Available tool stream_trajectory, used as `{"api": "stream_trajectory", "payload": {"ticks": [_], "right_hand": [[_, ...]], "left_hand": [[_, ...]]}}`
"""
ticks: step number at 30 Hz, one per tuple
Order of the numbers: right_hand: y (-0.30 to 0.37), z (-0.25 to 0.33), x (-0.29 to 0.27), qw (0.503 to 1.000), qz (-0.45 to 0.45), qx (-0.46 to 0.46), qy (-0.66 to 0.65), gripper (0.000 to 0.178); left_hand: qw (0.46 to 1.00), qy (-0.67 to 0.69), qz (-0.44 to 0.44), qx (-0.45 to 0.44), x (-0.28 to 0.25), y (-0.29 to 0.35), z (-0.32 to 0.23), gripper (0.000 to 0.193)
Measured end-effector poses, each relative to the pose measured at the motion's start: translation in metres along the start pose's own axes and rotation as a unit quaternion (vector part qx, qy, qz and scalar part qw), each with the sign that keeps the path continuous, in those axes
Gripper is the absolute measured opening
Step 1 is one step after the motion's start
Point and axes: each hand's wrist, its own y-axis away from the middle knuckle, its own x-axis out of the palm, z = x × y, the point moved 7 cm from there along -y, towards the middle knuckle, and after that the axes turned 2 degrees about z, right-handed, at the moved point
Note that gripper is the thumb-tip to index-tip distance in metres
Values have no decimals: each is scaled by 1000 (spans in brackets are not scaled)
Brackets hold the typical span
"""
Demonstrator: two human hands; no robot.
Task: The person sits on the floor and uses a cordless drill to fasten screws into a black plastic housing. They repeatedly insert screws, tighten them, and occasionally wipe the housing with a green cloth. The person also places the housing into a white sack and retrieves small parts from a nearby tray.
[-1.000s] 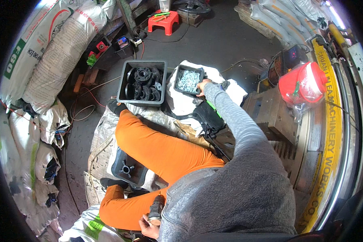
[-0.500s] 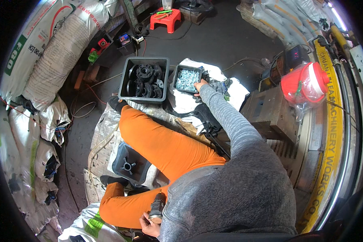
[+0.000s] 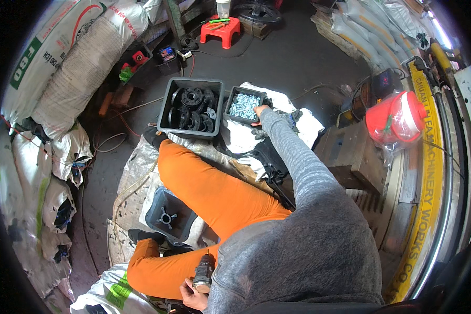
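Note:
My left hand (image 3: 194, 298) is closed around a cordless drill (image 3: 203, 273) beside my orange-trousered thigh, its bit end facing forward. My right arm reaches far forward, and the right hand (image 3: 261, 112) grips the near right corner of a small dark tray (image 3: 228, 112). Many silvery screws (image 3: 244, 105) fill that tray; its fingers are partly hidden behind the rim. Left of it stands a larger grey bin (image 3: 165, 129) with several black round parts (image 3: 192, 97). Between my legs sits another grey bin (image 3: 186, 228) holding a metal spoked part (image 3: 166, 218).
White cloth (image 3: 310, 125) and dark fabric (image 3: 271, 157) lie under and near the tray. A wooden box (image 3: 345, 146) and red jug (image 3: 392, 116) stand at the right. Full sacks (image 3: 76, 68) line the left. A red stool (image 3: 221, 32) is at the back; cables cross the floor.
The view has shifted slightly. The screw tray sits a little closer to the larger bin, with my right hand still at its corner. My left hand keeps the drill in place.

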Motion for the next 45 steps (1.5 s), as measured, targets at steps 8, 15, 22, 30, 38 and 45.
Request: {"api": "stream_trajectory", "payload": {"ticks": [8, 15, 22, 30, 38, 45], "right_hand": [[23, -1, -3, 969, -27, -195, 146, 59], [-8, -3, 16, 982, -11, -149, 116, 37], [21, 17, 17, 986, 104, -68, 115, 42], [53, 22, 19, 928, -46, -200, 310, 72], [121, 93, 149, 587, -72, -560, 580, 26], [39, 98, 231, 531, -107, -397, 741, 31]], "left_hand": [[994, 63, 9, -89, 2, 3, 12, 37], [978, 64, 50, -191, 7, 5, 32, 37], [984, 161, 61, -37, 15, -3, 48, 33], [983, 43, 93, -154, 18, -1, 39, 32], [995, 55, -74, -49, -8, 6, -24, 25], [982, 31, -125, -139, -12, 14, -45, 18]]}}
